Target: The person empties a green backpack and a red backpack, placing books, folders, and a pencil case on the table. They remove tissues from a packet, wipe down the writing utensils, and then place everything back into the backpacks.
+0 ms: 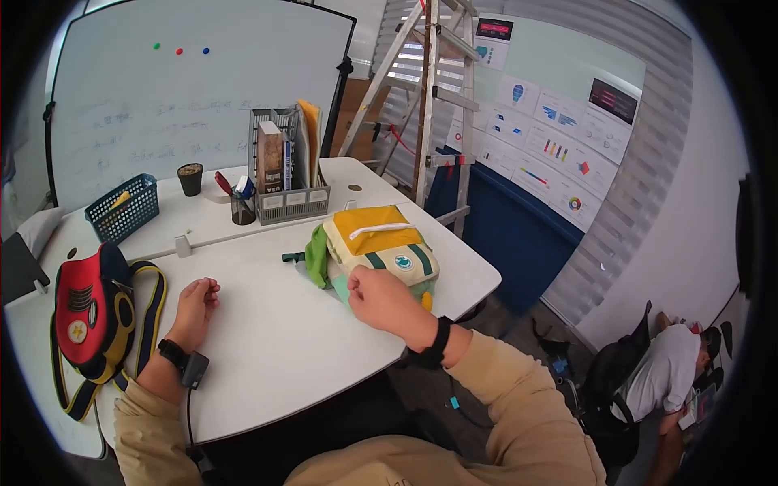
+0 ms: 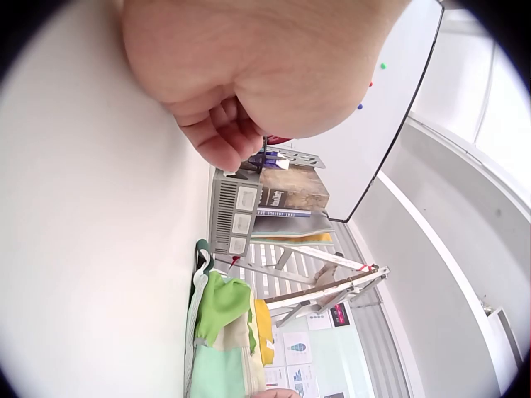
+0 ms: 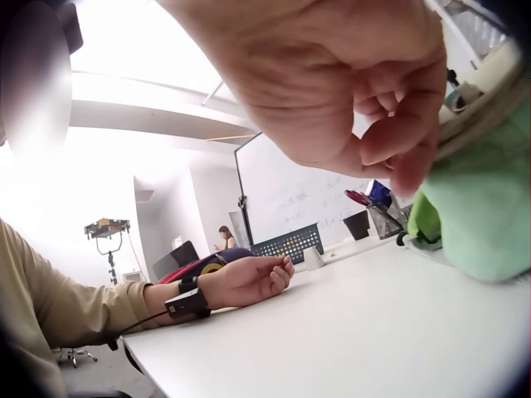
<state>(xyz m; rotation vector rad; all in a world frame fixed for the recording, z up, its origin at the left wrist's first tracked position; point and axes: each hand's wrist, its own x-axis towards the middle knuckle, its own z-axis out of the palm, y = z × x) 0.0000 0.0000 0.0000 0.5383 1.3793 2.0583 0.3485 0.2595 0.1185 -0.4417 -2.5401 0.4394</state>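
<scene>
A small backpack (image 1: 352,253) lies on the white table, cream with a yellow top, a bright green side and mint-green fabric. My right hand (image 1: 381,298) is over its near side, fingers curled. In the right wrist view, the fingertips are right at the seam above the mint-green fabric (image 3: 489,199); I cannot tell what is pinched between them. My left hand (image 1: 196,312) rests on the table with loosely curled fingers and holds nothing. Left of it lies a red and navy bag (image 1: 81,320) with a yellow-edged strap (image 1: 156,312).
Behind are a teal basket (image 1: 121,212), a small dark pot (image 1: 190,181), a pen holder (image 1: 242,212) and a grey file rack (image 1: 292,206) with books. A whiteboard (image 1: 203,81) and a stepladder (image 1: 429,97) stand beyond. At lower right, another person (image 1: 664,368) bends down.
</scene>
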